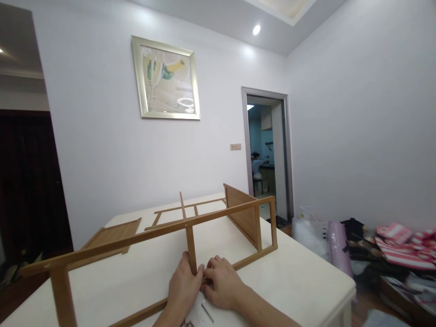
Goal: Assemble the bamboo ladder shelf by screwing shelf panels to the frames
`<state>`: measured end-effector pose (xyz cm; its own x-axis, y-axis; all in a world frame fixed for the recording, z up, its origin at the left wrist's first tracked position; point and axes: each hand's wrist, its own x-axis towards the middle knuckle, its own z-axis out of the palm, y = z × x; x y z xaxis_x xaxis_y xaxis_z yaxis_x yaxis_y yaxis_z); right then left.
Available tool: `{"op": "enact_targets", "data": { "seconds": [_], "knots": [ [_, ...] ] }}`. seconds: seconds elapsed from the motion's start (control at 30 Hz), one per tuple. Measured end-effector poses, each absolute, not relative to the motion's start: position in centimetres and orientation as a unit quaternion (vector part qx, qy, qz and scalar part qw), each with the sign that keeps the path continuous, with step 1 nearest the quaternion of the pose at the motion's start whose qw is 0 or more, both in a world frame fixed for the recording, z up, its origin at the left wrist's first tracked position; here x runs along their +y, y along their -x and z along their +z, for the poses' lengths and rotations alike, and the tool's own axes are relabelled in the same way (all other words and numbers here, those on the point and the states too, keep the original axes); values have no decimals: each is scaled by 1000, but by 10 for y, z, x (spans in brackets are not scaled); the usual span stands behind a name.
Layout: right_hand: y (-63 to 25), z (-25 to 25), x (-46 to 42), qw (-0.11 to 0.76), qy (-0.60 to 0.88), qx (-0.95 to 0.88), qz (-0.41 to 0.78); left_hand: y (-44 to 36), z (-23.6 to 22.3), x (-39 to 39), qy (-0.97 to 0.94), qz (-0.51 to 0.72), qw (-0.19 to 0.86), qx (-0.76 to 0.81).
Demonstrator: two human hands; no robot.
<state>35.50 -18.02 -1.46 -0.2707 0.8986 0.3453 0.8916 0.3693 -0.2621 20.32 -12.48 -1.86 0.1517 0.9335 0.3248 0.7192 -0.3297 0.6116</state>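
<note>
A brown wooden frame (pixel 136 239) with long rails and crossbars stands on its side on the white table. My left hand (pixel 184 284) is closed round the lower end of its middle crossbar (pixel 191 245). Beside it, my right hand (pixel 221 279) has its fingers curled together at the same joint, and whatever they pinch is hidden. A wooden panel (pixel 241 218) is set upright across the frame's right end. Just below my hands lies a bent metal hex key (pixel 207 311), close to a clear plastic bag (pixel 194 315) with small parts, partly covered by my left hand.
Across the white table (pixel 293 281), a second wooden panel (pixel 111 234) lies at the left and another slim frame (pixel 170 211) behind. Clothes (pixel 405 247) and a purple roll (pixel 337 243) are heaped at the right. A person (pixel 257 165) sits beyond the doorway.
</note>
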Motion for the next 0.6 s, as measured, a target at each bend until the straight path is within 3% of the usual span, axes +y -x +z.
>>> {"op": "enact_targets", "data": {
  "seconds": [0.27, 0.43, 0.6],
  "knots": [
    [-353, -15, -183, 241, 566, -787, 35, -205, -10, -127, -701, 426, 86, 565],
    [-354, -15, -184, 253, 572, -779, 49, -195, 16, -138, -698, 549, -42, 457],
    [-355, -19, -182, 268, 567, -777, 60, -174, 72, -141, -691, 601, -207, 345]
  ]
}}
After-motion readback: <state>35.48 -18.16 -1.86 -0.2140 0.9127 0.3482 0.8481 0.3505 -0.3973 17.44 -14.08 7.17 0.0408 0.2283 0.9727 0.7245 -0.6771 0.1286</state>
